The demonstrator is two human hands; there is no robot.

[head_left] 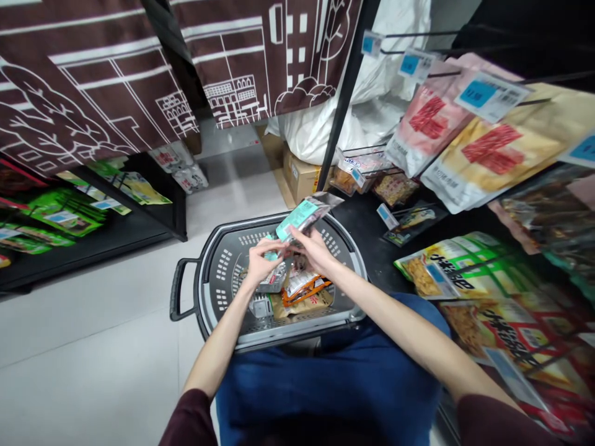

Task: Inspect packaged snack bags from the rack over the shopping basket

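Observation:
Both my hands meet over a grey shopping basket (211, 282) that rests in front of my knees. My right hand (316, 251) is closed on a teal and silver snack packet (303, 215), lifted above the basket's far rim. My left hand (261, 263) is closed around the lower end of the same bundle of packets, with another teal edge showing by its fingers. Inside the basket lie a silver packet (274, 280), an orange and white packet (304, 286) and a brown one (302, 305).
Hanging snack bags (483, 152) with blue price tags fill the rack on my right, green and red bags (465, 266) lower down. A black shelf (93, 238) with green packets stands left. A brown printed curtain (116, 68), a cardboard box (300, 176) and white sacks lie ahead.

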